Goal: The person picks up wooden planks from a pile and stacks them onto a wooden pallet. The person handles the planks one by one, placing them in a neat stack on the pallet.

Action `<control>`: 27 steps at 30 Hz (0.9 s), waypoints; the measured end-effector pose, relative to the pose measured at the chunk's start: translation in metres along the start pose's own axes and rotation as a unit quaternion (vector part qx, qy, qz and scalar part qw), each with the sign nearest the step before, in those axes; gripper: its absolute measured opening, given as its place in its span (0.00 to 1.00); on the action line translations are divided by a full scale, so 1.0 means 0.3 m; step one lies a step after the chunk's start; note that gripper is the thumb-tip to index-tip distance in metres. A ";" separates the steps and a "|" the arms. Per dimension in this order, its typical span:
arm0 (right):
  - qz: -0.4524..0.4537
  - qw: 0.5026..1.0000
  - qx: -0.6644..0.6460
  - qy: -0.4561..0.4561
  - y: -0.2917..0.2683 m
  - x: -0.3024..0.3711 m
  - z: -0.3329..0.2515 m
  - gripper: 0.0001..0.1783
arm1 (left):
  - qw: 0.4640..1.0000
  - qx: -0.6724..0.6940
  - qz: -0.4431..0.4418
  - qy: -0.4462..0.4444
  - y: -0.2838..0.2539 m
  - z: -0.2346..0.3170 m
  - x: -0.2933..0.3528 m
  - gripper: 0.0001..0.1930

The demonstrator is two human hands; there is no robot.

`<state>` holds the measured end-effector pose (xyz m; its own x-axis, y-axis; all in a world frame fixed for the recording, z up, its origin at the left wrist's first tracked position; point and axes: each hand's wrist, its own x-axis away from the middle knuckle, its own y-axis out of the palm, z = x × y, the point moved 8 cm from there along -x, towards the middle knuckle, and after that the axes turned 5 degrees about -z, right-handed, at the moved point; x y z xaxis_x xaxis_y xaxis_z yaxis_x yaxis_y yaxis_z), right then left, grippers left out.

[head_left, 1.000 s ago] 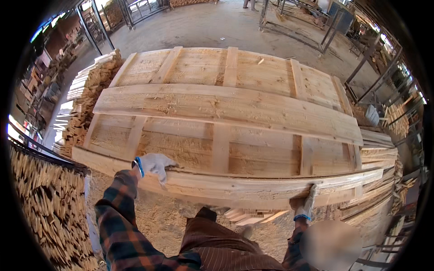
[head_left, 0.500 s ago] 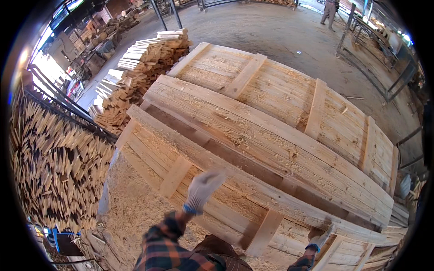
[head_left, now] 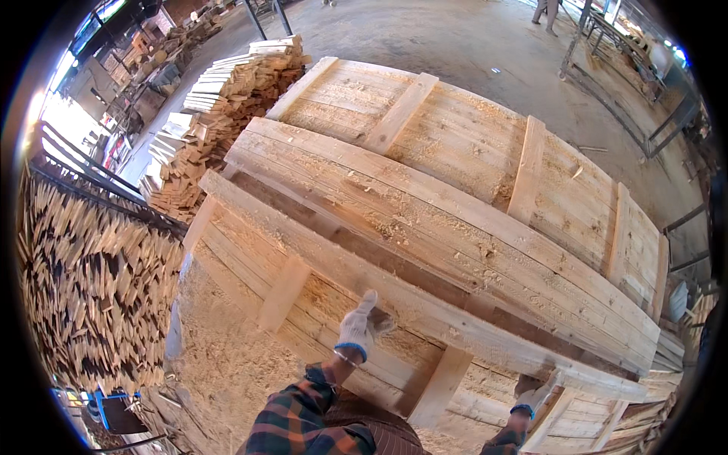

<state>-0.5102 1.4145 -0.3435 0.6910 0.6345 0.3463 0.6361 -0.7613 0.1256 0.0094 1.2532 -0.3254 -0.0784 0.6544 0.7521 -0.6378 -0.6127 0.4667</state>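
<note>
A long wooden board (head_left: 303,240) runs diagonally across the near plank panel (head_left: 326,303), along a long dark gap. My left hand (head_left: 355,327), in a whitish knit glove with a blue cuff, grips the board's near edge, thumb on top and fingers partly hidden below it. Farther right, my right hand (head_left: 537,396), gloved the same way, is closed on that same edge, its fingers mostly in shadow. Beyond the gap lies a wide plank panel (head_left: 425,220) strewn with sawdust, and behind it another panel with crosswise battens (head_left: 402,114).
Stacked short boards (head_left: 227,98) stand at the far left, and a dense heap of thin wood strips (head_left: 83,296) fills the left side. Sawdust (head_left: 220,334) covers the near left ground. A metal frame (head_left: 607,106) and a standing person (head_left: 546,14) are at the far right.
My left hand has come down from above the panel and taken hold of the board's edge. The right hand stays on the board. The view has shifted slightly.
</note>
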 end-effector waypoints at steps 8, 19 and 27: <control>0.021 0.977 -0.198 0.081 0.253 -0.067 0.031 0.30 | 0.998 0.013 -0.064 0.019 0.175 0.130 -0.086 0.14; -0.215 0.878 0.414 0.108 0.281 -0.014 -0.260 0.23 | 0.382 -0.730 -0.286 0.489 0.495 0.208 0.218 0.43; -0.165 0.292 0.881 -0.335 0.506 -0.058 -0.407 0.46 | 0.028 -0.921 -0.269 0.281 0.669 0.043 0.010 0.66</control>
<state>-0.4677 1.2716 -0.2169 0.0305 0.9674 0.2514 -0.5109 0.2312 -0.8280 -0.1091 1.1264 -0.2235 0.6526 0.5702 0.4989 0.4196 0.2763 -0.8646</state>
